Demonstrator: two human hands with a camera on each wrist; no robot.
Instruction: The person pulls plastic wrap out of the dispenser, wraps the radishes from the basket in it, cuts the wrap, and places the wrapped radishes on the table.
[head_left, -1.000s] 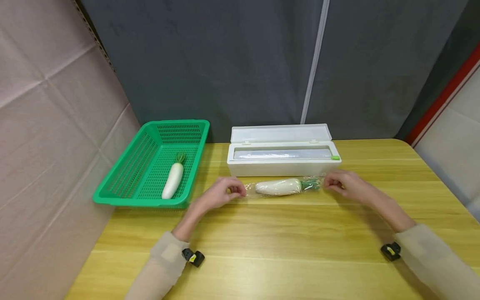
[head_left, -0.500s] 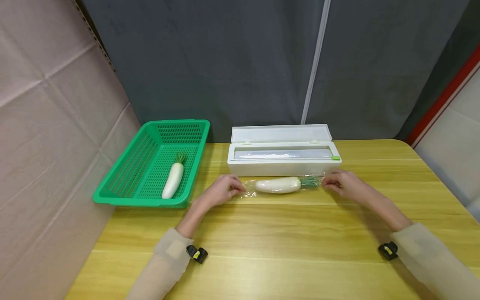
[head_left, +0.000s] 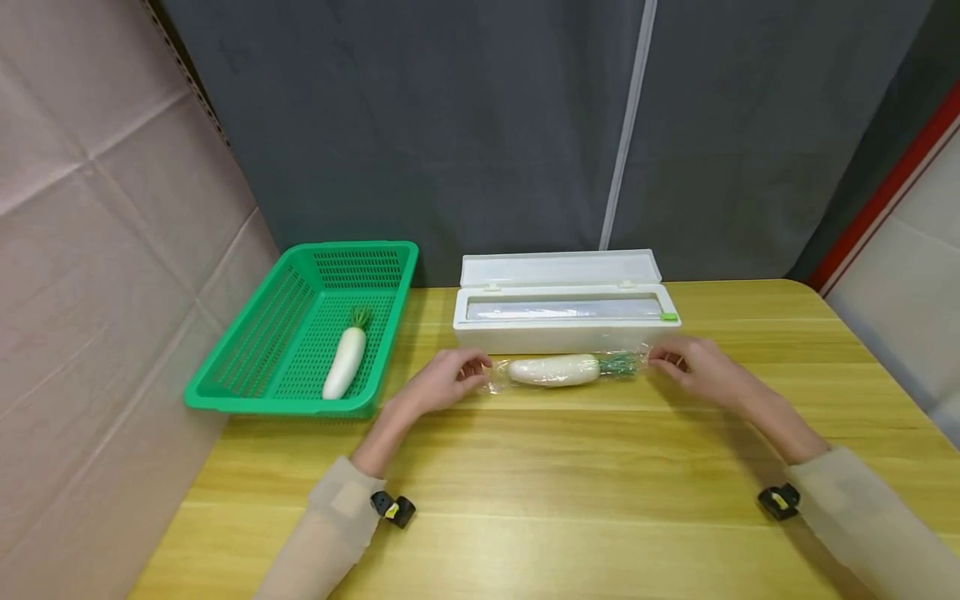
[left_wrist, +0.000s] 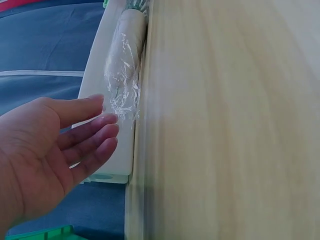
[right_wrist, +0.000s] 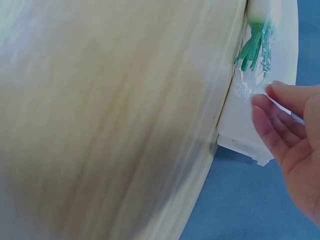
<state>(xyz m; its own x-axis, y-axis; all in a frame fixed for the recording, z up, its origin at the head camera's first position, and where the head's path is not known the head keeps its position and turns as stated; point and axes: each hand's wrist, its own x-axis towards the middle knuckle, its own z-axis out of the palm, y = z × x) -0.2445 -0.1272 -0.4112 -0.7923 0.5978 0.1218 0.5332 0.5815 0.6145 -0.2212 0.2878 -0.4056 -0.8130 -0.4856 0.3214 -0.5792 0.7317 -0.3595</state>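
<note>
A white radish (head_left: 553, 371) with cut green stalks lies wrapped in clear cling film (head_left: 494, 377) on the table. The film bunches into loose ends beyond both tips of the radish. At its left end is my left hand (head_left: 447, 382), thumb and fingers parted and relaxed; in the left wrist view the fingertips are beside the crumpled film (left_wrist: 122, 100) with nothing between them. By the stalk end, my right hand (head_left: 693, 367) has loosely bent fingers. The right wrist view shows its thumb and forefinger slightly apart, close to the film's end.
Just behind the wrapped radish stands a white cling film box (head_left: 566, 337), lid raised, with a film roll and a green slider (head_left: 669, 317). A green basket (head_left: 225, 404) at the left holds another radish (head_left: 346, 362). A dark curtain (head_left: 450, 142) hangs behind the wooden table (head_left: 570, 500).
Both hands were pinching the film's ends earlier; now their fingers have parted from it. The wrapped radish has rolled or shifted very slightly. Box and basket are unchanged.
</note>
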